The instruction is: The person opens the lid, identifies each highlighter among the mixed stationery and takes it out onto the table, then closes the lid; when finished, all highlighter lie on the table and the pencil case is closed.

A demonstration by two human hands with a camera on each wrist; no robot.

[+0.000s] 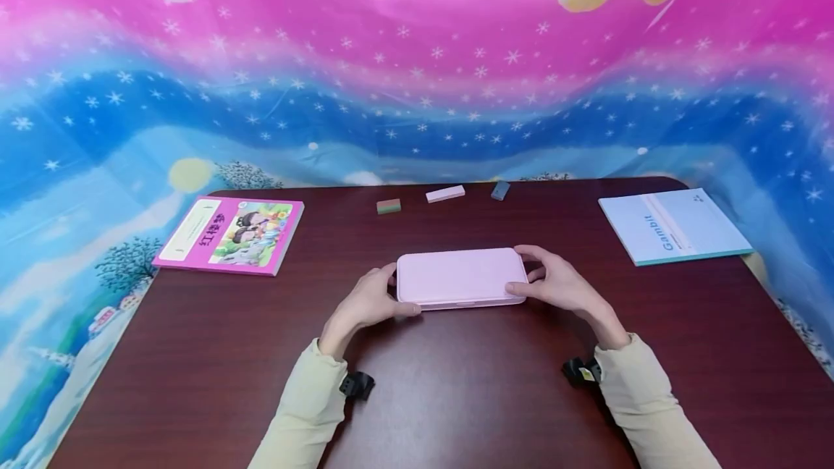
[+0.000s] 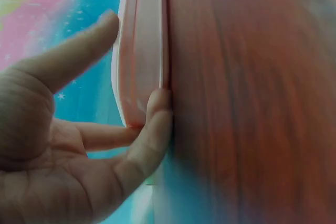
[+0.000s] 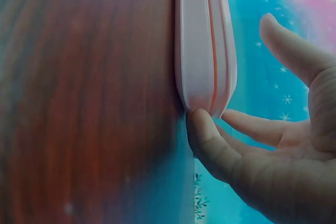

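A flat, pale pink plastic case with rounded corners [image 1: 460, 277] lies closed in the middle of the dark reddish-brown wooden tabletop [image 1: 456, 396], its long side across the person's front. What it holds cannot be seen, since the lid is down.

The left hand [image 1: 368, 302] holds the case's left end: its grip is narrow, thumb pressed at the near corner by the tabletop and fingers curled round the far side. In the left wrist view one fingertip [image 2: 157, 103] sits right at the seam where case meets tabletop. The right hand [image 1: 554, 282] holds the right end the same way, thumb on the near edge and fingers over the far corner.

Along the tabletop's far edge lie three small blocks, well apart from the case: a green and red eraser [image 1: 388, 205], a pale pink block [image 1: 446, 194] and a small blue-grey block [image 1: 499, 190]. A magenta picture book [image 1: 231, 234] lies at the far left, a light blue notebook [image 1: 674, 226] at the far right.
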